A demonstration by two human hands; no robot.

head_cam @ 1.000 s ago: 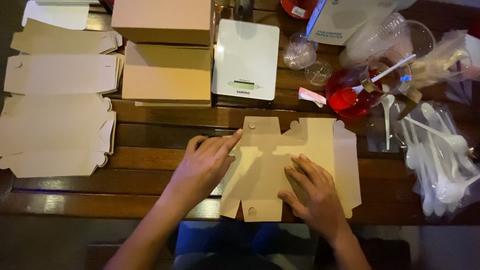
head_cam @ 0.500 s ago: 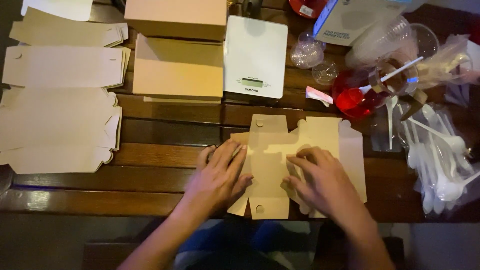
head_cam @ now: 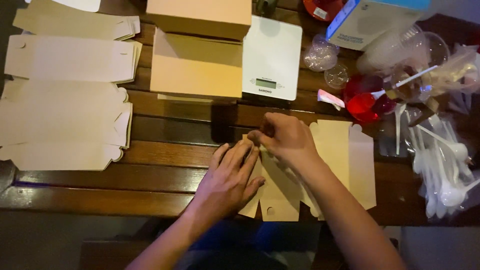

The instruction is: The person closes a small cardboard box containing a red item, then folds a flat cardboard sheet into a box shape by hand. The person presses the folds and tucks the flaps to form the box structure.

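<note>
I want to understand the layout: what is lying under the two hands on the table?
A flat, unfolded cardboard box blank lies on the wooden table. The left hand presses it flat; the right hand pinches its top edge. The hands hide the blank's middle.

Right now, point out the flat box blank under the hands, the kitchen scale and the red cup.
flat box blank [head_cam: 345, 155], head view, bare right panel.
kitchen scale [head_cam: 272, 50], head view, white platform.
red cup [head_cam: 362, 105], head view, rim.
</note>
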